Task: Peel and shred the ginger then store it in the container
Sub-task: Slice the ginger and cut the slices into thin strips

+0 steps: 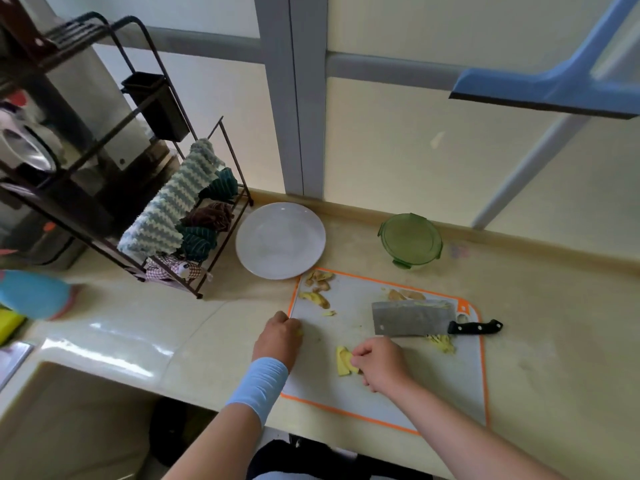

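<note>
I see right hand fingers pinching ginger slices on board. Left hand fingers curled at board edge; can't tell if gripping.

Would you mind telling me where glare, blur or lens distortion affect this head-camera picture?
Head view: glare streaks the counter beside the sink; wide-angle distortion bends the window frame; the blue object at the left edge is blurred; the cutting board, cleaver and ginger slices read clearly.

The left hand hides its fingertips; the right hand partly covers the ginger slices.
</note>
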### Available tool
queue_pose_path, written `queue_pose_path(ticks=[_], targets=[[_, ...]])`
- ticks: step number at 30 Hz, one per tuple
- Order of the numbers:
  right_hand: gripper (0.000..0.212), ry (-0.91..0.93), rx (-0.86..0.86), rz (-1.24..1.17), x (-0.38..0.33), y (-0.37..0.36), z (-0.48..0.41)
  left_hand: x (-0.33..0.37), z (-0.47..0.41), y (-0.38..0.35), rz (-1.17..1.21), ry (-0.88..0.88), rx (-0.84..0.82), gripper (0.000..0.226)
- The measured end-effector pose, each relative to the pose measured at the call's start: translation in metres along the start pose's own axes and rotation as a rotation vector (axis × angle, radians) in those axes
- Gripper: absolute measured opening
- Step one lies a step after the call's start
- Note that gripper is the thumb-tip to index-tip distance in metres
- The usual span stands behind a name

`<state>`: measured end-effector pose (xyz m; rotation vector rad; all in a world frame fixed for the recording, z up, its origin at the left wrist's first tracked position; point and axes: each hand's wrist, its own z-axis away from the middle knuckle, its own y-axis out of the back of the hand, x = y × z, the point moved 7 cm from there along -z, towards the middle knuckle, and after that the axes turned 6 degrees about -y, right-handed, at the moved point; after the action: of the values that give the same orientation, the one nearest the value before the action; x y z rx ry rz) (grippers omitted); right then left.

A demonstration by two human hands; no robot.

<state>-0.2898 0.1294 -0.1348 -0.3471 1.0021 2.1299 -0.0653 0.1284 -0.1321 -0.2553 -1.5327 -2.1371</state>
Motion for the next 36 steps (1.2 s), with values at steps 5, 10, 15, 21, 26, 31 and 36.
queue_pose_path(ticks=[5, 10, 15, 21, 26, 31, 36], targets=[[0.009, 0.095, 0.079, 0.198, -0.006, 0.001, -0.002, 0.007, 0.005, 0.0, -0.029, 0.01, 0.024, 0.026], [0.01, 0.041, 0.062, 0.154, 0.0, -0.001, -0.004, 0.008, 0.006, 0.0, -0.014, 0.002, 0.051, 0.033], [0.01, 0.157, 0.13, 0.296, -0.004, 0.003, -0.004, 0.008, 0.011, 0.002, 0.219, 0.091, 0.108, 0.028], [0.011, 0.32, 0.182, 0.282, -0.027, 0.017, 0.004, 0.04, 0.021, -0.016, 1.024, 0.149, 0.024, 0.022], [0.034, 0.349, -0.087, -0.204, -0.048, 0.029, 0.014, 0.067, 0.029, -0.032, 1.428, 0.275, -0.151, 0.023], [0.019, 0.333, -0.204, -0.276, -0.048, 0.034, 0.008, 0.076, 0.031, -0.036, 1.434, 0.264, -0.188, 0.01], [0.008, 0.314, -0.165, -0.284, -0.042, 0.041, 0.0, 0.077, 0.028, -0.034, 1.292, 0.215, -0.197, 0.023]])
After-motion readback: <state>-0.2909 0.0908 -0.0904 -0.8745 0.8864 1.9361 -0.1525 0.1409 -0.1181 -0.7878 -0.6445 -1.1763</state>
